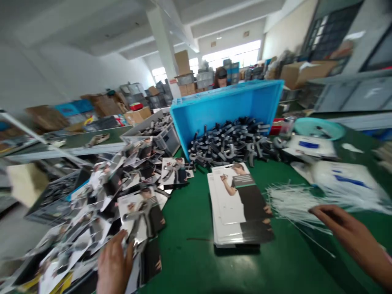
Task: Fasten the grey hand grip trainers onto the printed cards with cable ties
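At the lower left, my left hand is at a card with a grey part on it, fingers at its lower edge; blur hides whether it grips it. My right hand, thumb and fingers curved together, is at the right edge of a pile of thin white ties; anything between its fingertips is too small to make out. Between the hands lies a stack of printed cards on the green table. Many carded grey parts heap up at the left.
A blue crate lies tipped with grey and black parts spilling out. Behind the heap is a grey crate. Plastic bags and a turquoise basin are at the right. A person is beyond the crate.
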`<state>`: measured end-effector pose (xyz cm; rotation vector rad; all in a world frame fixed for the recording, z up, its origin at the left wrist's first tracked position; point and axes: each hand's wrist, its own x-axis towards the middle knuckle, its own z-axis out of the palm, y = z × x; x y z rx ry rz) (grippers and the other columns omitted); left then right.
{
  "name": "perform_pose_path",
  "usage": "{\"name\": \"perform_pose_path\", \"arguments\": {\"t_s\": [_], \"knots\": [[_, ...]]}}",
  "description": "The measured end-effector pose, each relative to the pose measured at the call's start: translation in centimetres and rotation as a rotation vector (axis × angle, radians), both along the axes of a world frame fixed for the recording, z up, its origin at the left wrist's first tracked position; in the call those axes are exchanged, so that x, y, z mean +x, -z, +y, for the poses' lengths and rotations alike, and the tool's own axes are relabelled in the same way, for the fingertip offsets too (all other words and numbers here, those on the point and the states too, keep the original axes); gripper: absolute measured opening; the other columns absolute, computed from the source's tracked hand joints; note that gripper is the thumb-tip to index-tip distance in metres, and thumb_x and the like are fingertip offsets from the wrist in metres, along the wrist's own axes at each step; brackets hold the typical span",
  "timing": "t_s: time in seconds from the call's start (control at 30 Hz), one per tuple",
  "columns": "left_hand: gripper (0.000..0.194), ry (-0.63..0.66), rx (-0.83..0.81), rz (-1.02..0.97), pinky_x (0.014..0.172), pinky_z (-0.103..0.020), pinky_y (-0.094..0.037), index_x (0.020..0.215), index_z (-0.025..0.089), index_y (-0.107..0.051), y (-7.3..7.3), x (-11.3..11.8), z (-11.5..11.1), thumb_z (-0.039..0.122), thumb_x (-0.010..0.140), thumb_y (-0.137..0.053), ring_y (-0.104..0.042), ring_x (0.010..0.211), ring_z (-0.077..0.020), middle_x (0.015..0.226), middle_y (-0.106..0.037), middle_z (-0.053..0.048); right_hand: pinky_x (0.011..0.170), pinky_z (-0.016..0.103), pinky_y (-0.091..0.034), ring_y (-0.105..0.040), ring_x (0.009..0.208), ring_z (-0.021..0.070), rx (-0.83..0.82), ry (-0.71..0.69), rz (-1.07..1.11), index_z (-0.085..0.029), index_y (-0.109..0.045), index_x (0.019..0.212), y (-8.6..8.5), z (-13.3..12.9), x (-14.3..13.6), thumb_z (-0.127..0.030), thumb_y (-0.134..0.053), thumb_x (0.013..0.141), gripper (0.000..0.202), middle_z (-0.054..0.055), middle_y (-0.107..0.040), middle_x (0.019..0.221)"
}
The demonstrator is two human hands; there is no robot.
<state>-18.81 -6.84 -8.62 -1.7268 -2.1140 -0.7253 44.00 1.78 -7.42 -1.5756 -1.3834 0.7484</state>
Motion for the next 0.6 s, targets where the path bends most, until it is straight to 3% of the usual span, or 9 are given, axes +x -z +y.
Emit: {"name": "perform_pose_path", "arguments": {"t_s": [0.07, 0.1, 0.13, 0.2, 0.27, 0.33, 0.4, 0.5, 0.6], "knots": [[0.052, -0.043, -0.105, -0.004, 0.107, -0.061, -0.04, 0.138, 0.013, -0.049, 2.1, -2.4, 0.1, 0.039, 0.093, -0.046, -0.053, 0.126, -0.0426, 0.131, -0.059, -0.022, 0.077, 0.045, -0.048, -0.066, 0.084, 0.0326, -0.098, 0.138, -0.137, -0.026, -0.073, 0.086, 1.1, -0.4, 1.1, -0.052, -0.068, 0.078, 0.028, 0.009, -0.073, 0.091], [0.055, -0.048, -0.166, -0.017, 0.105, -0.062, -0.042, 0.141, 0.013, -0.047, 2.7, -2.8, 0.4, 0.038, 0.092, -0.044, -0.054, 0.125, -0.0434, 0.133, -0.058, -0.023, 0.077, 0.045, -0.049, -0.066, 0.083, 0.032, -0.122, 0.134, -0.201, -0.025, -0.072, 0.085, 1.7, -0.5, 1.2, -0.054, -0.065, 0.078, 0.031, 0.008, -0.073, 0.09], [0.056, -0.057, -0.226, -0.02, 0.104, -0.063, -0.042, 0.141, 0.012, -0.047, 2.8, -2.6, 0.6, 0.037, 0.091, -0.043, -0.054, 0.125, -0.0446, 0.135, -0.058, -0.023, 0.077, 0.045, -0.049, -0.066, 0.081, 0.0311, -0.131, 0.103, -0.251, -0.023, -0.071, 0.083, 2.1, -0.5, 1.0, -0.054, -0.062, 0.079, 0.033, 0.008, -0.073, 0.088], [0.054, -0.088, -0.281, -0.005, 0.105, -0.067, -0.037, 0.137, 0.008, -0.052, 1.8, -0.7, 1.4, 0.035, 0.091, -0.042, -0.048, 0.131, -0.0478, 0.136, -0.056, -0.025, 0.077, 0.042, -0.05, -0.065, 0.08, 0.0288, -0.13, -0.002, -0.34, -0.021, -0.071, 0.082, 2.7, -0.1, 0.1, -0.051, -0.059, 0.081, 0.032, 0.008, -0.073, 0.086], [0.052, -0.102, -0.188, -0.014, 0.109, -0.071, -0.028, 0.132, 0.006, -0.055, -0.8, 3.0, 2.3, 0.037, 0.092, -0.042, -0.036, 0.14, -0.0485, 0.139, -0.054, -0.027, 0.078, 0.04, -0.049, -0.065, 0.082, 0.0271, -0.123, -0.104, -0.428, -0.02, -0.07, 0.084, 2.8, 0.7, -1.5, -0.046, -0.058, 0.084, 0.029, 0.009, -0.072, 0.087], [0.051, 0.068, -0.043, -0.146, 0.116, -0.061, -0.027, 0.137, 0.011, -0.051, -3.6, 8.1, 3.6, 0.039, 0.095, -0.044, -0.037, 0.143, -0.038, 0.145, -0.05, -0.022, 0.078, 0.037, -0.048, -0.065, 0.083, 0.0252, -0.121, -0.172, -0.496, -0.019, -0.069, 0.087, 2.6, 1.8, -3.4, -0.042, -0.055, 0.087, 0.027, 0.009, -0.072, 0.089], [0.045, 0.292, -0.079, -0.36, 0.115, -0.053, -0.033, 0.134, 0.019, -0.055, -5.8, 13.6, 5.2, 0.041, 0.095, -0.048, -0.047, 0.136, -0.0314, 0.138, -0.057, -0.015, 0.075, 0.034, -0.046, -0.064, 0.08, 0.0232, -0.133, -0.182, -0.529, -0.019, -0.068, 0.085, 2.4, 3.3, -5.2, -0.043, -0.054, 0.089, 0.028, 0.008, -0.071, 0.087], [0.052, 0.43, -0.282, -0.772, 0.113, -0.048, -0.038, 0.14, 0.018, -0.048, -7.0, 20.4, 8.1, 0.047, 0.097, -0.047, -0.053, 0.131, -0.027, 0.142, -0.055, -0.015, 0.068, 0.032, -0.042, -0.062, 0.075, 0.022, -0.178, -0.121, -0.566, -0.018, -0.065, 0.076, 2.5, 5.9, -7.4, -0.044, -0.056, 0.089, 0.03, 0.009, -0.069, 0.079], [0.072, 0.415, -0.309, -0.869, 0.115, -0.05, -0.033, 0.144, 0.011, -0.043, -6.5, 23.9, 10.7, 0.049, 0.086, -0.065, -0.049, 0.133, -0.0313, 0.145, -0.049, -0.021, 0.066, 0.032, -0.039, -0.062, 0.078, 0.0235, -0.199, -0.055, -0.577, -0.017, -0.063, 0.07, 3.0, 7.9, -8.3, -0.034, -0.061, 0.085, 0.023, 0.012, -0.068, 0.082]]}}
